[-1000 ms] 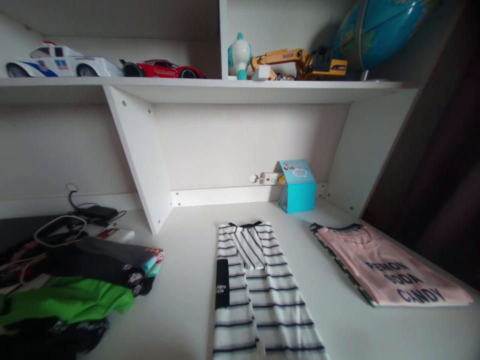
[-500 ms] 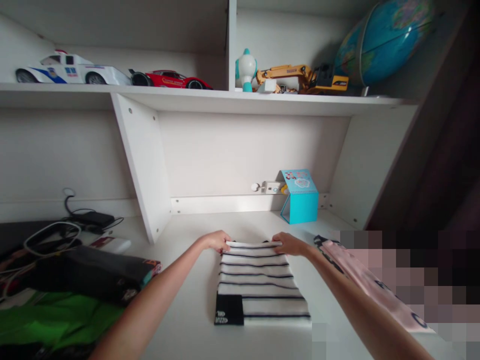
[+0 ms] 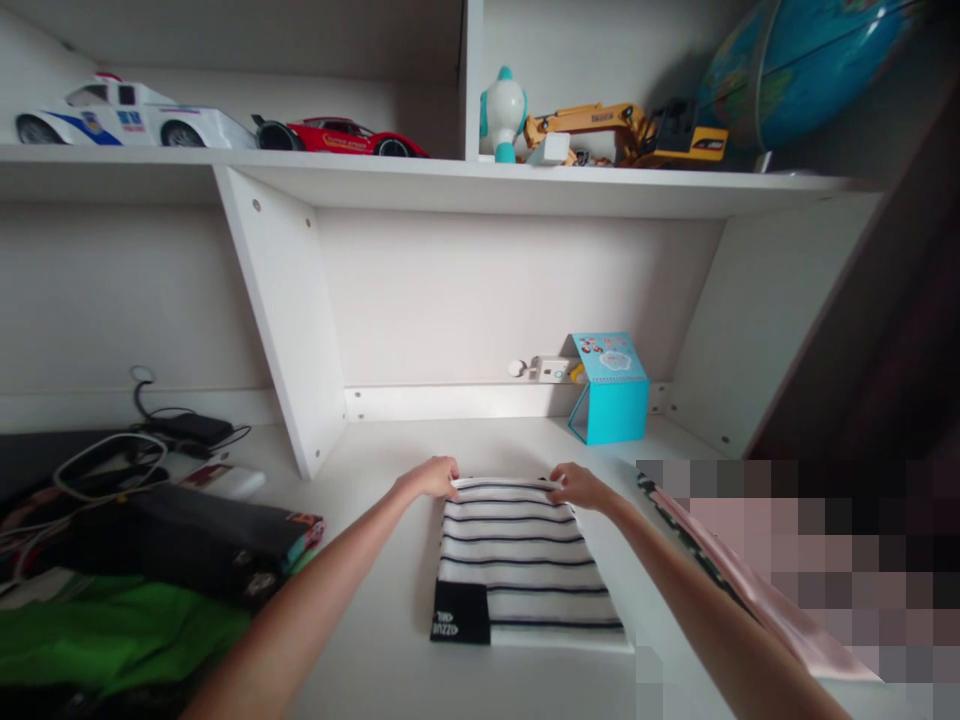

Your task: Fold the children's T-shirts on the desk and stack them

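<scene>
A folded white shirt with dark stripes lies on the white desk between my arms. A black patch with white lettering covers its near left corner. My left hand pinches the far left corner, thumb against the cloth. At the far right corner, my right hand has its fingers closed on the edge in the same way. The fingertips under the cloth are partly hidden.
Dark folded clothes and a green garment lie left, below cables and a black adapter. A turquoise desk calendar stands behind. Pink cloth lies right. Toy cars sit on the shelf above.
The shirt's far edge lies a little flatter and the cloth looks smoother. Both hands keep hold of its far corners. The camera view has shifted slightly.
</scene>
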`<state>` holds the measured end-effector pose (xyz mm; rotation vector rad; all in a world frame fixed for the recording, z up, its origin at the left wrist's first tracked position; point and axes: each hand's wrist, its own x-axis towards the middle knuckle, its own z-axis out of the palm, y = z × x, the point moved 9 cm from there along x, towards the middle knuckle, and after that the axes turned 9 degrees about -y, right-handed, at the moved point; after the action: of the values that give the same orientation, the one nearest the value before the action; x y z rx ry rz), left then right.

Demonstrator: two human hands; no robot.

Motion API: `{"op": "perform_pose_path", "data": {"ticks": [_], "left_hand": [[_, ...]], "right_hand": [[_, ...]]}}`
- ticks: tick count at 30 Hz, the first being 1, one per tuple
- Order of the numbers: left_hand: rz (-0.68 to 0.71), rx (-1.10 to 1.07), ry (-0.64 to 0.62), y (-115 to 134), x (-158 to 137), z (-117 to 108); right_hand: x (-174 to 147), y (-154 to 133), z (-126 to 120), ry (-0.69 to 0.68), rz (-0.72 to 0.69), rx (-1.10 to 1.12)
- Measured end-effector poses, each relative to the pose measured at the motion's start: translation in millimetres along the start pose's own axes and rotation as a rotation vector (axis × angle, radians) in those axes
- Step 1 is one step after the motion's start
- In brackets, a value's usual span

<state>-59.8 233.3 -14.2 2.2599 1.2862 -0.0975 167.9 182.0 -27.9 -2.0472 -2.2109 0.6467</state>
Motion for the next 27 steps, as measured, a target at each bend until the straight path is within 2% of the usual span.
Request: {"op": "perform_pose_path", "data": {"ticks": [2, 5, 9, 11, 13, 14, 16, 19, 20, 22, 25, 27], "left_hand": [[0.012, 0.014, 0.001, 9.2, -4.6, -6.4], [0.081, 0.014, 0.051, 32.6, -21.0, -36.9], [0.359, -0.105, 0.302, 80.4, -74.1, -99.8], [0.494, -0.141, 0.41, 98.4, -106.4, -115.1], [0.543, -0.093, 0.448, 106.1, -128.8, -108.6], [0.547, -0.049, 0.438, 106.3, -135.1, -98.0], [0.521, 0.059, 0.311, 100.2, -135.7, -62.2], [0.394, 0.204, -0.038, 76.4, -123.9, 4.9], [0.35, 0.236, -0.109, 69.7, -122.3, 20.0], [0.297, 0.284, -0.13, 68.9, -124.4, 32.6], [0.359, 0.289, -0.033, 104.2, -146.7, 29.3], [0.534, 0.188, -0.035, 144.8, -177.8, 31.1]], "right_hand": [[-5.5, -1.6, -9.9, 0.019, -0.002, 0.021], [-28.5, -10.4, -53.5, 0.139, -0.054, 0.054], [-97.4, -28.8, -124.1, 0.428, -0.143, 0.111], [-142.3, -44.7, -137.4, 0.573, -0.22, 0.107], [-181.9, -63.3, -125.5, 0.642, -0.296, 0.053], [-196.2, -72.1, -110.6, 0.621, -0.327, 0.017], [-209.5, -84.4, -66.9, 0.422, -0.366, -0.023], [-210.4, -83.9, -6.1, 0.042, -0.376, 0.054], [-206.4, -79.9, 3.5, -0.023, -0.371, 0.093], [-189.4, -67.5, 4.8, -0.011, -0.359, 0.12], [-149.9, -45.4, 0.2, 0.07, -0.354, 0.037], [-126.3, -32.2, 9.0, 0.051, -0.363, -0.014]]}}
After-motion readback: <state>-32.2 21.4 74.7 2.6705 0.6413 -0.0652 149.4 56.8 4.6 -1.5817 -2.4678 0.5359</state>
